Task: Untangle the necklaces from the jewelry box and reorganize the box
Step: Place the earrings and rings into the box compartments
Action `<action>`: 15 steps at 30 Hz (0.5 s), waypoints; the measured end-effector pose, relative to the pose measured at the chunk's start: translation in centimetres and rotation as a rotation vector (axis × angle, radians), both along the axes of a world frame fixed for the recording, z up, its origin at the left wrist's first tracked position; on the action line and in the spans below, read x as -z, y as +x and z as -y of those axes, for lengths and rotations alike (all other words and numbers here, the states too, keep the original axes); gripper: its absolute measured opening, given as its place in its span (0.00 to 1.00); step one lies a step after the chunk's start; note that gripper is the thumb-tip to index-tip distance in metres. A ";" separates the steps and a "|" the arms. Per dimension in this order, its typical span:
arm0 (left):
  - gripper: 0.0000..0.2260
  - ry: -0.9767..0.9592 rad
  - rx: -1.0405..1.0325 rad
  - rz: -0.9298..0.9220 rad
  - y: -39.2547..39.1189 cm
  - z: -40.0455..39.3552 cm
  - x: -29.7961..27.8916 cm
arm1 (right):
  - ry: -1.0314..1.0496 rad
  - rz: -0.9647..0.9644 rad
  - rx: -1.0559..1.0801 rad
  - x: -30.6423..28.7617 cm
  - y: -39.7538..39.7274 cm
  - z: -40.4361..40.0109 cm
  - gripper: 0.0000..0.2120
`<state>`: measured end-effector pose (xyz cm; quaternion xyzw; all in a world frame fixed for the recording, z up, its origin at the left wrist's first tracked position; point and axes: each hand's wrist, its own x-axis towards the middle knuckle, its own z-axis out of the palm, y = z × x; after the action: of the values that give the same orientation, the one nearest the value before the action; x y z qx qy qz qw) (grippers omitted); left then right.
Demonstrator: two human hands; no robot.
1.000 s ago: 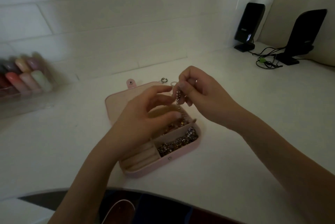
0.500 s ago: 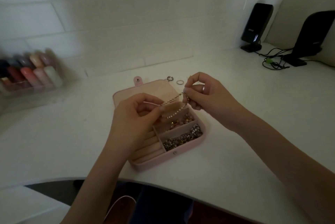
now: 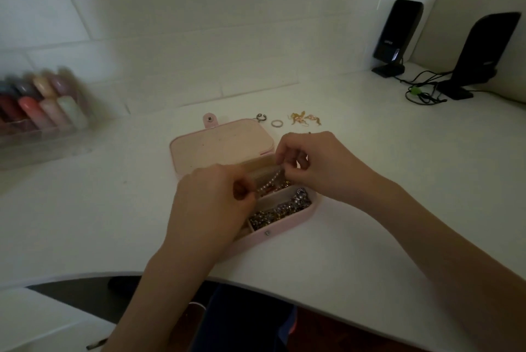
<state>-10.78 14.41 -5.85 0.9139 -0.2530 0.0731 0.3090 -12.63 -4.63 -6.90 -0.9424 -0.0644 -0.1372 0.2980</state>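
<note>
A: What do the fingers show?

B: The left hand (image 3: pixel 210 203) has thumb and fingertips curled together, pinching one end of a beaded chain (image 3: pixel 270 182). The right hand (image 3: pixel 316 163) curls its fingers likewise and pinches the other end. The chain runs slantwise between the two pinches, low at the left hand, higher at the right.

A: Where is the chain relative to the box?

B: It hangs just above the open pink box (image 3: pixel 284 227), over the middle compartment. Whether it touches the pieces beneath cannot be told. That compartment holds small reddish and gold items, partly hidden by the hands.

A: And the rest of the box?

B: The near compartment holds a silvery tangle (image 3: pixel 281 210) of jewelry. The left hand covers the left part of the tray. The lid (image 3: pixel 219 146) lies open and flat behind, its snap tab (image 3: pixel 210 120) pointing away from the person.

A: What lies outside it?

B: On the white desk (image 3: pixel 370 223), just beyond the lid: a dark ring (image 3: pixel 261 117), a pale ring (image 3: pixel 276 123) and a gold cluster (image 3: pixel 304 118), all apart from each other. Far left, a blurred clear case of coloured bottles (image 3: pixel 42 109) stands by the wall. Far right stand two black speakers (image 3: pixel 397 35) with tangled cables (image 3: pixel 421 92).
</note>
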 end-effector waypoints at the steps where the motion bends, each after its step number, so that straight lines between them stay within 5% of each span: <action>1: 0.06 0.011 0.012 -0.010 0.2 0.0 0.1 | -0.023 -0.008 -0.016 0.0 0.0 0.0 0.08; 7: 0.02 -0.041 0.008 0.082 2.3 -0.9 1.2 | 0.085 0.044 0.059 -0.2 1.1 1.9 0.06; 11: 0.15 -0.047 -0.119 0.062 4.7 -2.3 2.3 | 0.012 0.078 0.282 -0.3 3.9 5.5 0.05; 15: 0.22 -0.204 -0.250 -0.131 5.7 -3.3 2.7 | -0.034 -0.052 0.217 1.8 5.6 6.1 0.15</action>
<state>-5.07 17.72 -8.58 0.9049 -0.1080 0.0764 0.4046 -7.04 -10.73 -8.69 -0.9520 0.0436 -0.1429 0.2670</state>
